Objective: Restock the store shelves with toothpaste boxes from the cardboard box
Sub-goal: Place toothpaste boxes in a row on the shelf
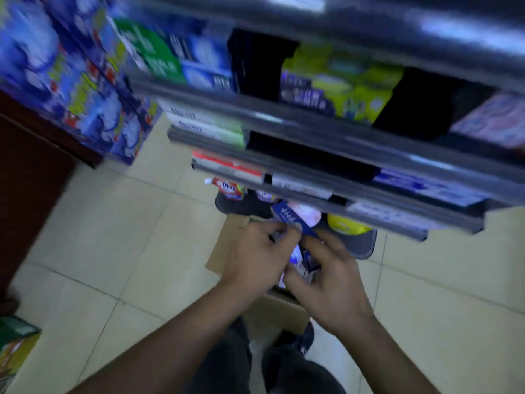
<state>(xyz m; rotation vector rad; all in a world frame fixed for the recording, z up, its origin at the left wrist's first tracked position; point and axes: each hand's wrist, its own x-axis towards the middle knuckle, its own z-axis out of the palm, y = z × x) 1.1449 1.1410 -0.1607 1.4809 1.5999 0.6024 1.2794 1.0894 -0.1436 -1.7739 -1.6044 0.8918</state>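
A brown cardboard box (279,309) stands on the floor below the shelves, mostly hidden under my hands. My left hand (255,253) grips a long blue toothpaste box (289,217) that sticks up and away from the fingers. Just to its right, my right hand (331,277) closes on more blue and white toothpaste boxes (308,260) over the box opening. The two hands touch. Grey metal shelves (326,166) rise above, holding blurred blue, white, green and red toothpaste boxes with dark gaps between them.
A stack of blue printed packs (76,75) stands at the left on a dark wooden counter (31,172). A dark basket (360,245) with tubes and a yellow item sits under the lowest shelf. Beige floor tiles (119,240) spread to the left. A green carton (14,345) lies at the bottom left.
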